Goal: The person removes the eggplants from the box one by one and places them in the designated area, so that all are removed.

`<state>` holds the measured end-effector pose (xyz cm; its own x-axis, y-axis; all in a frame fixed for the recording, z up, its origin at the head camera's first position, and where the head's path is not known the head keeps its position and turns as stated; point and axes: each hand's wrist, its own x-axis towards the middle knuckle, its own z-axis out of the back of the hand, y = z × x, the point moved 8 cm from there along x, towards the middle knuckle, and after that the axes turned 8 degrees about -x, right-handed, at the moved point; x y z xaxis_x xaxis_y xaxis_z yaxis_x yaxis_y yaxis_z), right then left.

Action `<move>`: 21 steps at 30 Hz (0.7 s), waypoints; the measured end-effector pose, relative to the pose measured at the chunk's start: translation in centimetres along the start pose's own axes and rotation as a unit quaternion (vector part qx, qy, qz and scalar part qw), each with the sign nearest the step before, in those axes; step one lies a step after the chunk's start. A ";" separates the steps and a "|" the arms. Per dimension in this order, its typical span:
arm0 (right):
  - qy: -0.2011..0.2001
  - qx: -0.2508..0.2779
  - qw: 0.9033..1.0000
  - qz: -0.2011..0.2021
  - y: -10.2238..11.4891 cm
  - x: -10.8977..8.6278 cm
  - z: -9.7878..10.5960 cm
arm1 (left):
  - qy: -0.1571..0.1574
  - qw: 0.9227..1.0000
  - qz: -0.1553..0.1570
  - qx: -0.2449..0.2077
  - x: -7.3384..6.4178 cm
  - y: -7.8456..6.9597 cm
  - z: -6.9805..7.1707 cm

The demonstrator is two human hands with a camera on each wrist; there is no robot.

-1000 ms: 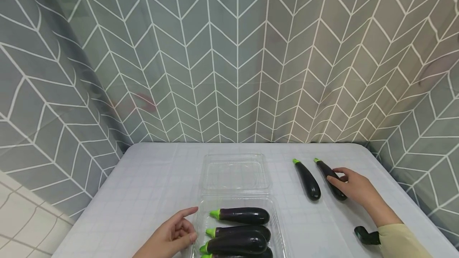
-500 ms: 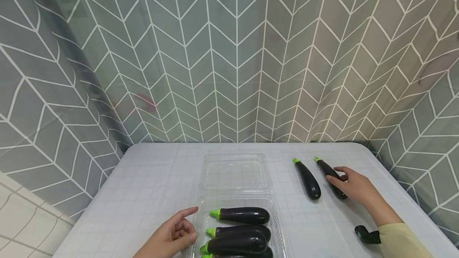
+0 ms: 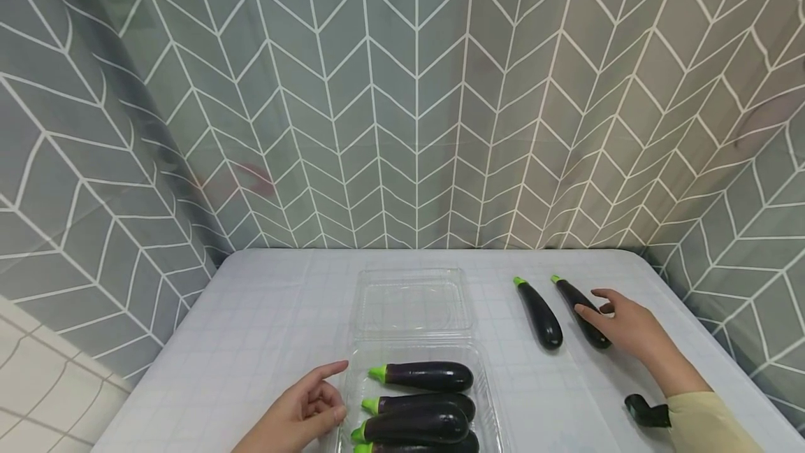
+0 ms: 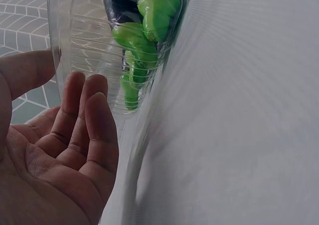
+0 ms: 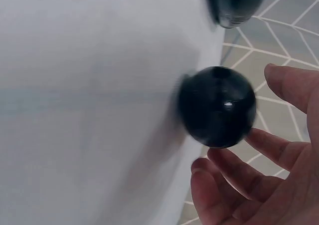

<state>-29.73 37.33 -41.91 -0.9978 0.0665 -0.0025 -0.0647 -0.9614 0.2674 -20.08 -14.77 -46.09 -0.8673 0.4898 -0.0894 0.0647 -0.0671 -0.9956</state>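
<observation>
Two dark purple eggplants with green stems lie on the right side of the table. My right hand is at the outer eggplant; in the right wrist view its thumb stands apart from the eggplant's round end, while fingers lie close below. The other eggplant lies just left of it. My left hand rests loosely at the left side of a clear plastic container, thumb at the rim. Inside lie several eggplants, their green stems toward the left hand.
The container's clear hinged lid lies open toward the back of the table. A small black object sits by the right sleeve. White cloth covers the table, and a patterned grey curtain stands behind it.
My right hand has shifted slightly right and its index finger has lifted a little from the outer eggplant. The left hand and the eggplants stay where they were.
</observation>
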 end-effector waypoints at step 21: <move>-0.074 0.060 0.980 0.173 12.9 -3.8 4.5 | 0.000 1.000 -0.008 0.017 -0.1 -0.2 0.0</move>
<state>-26.69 25.94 -34.08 -0.9458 -0.2120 0.2462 0.2889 -0.8953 0.3390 -20.00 -14.82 -45.84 -0.8679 0.4912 -0.0735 0.0339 -0.0890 -0.9955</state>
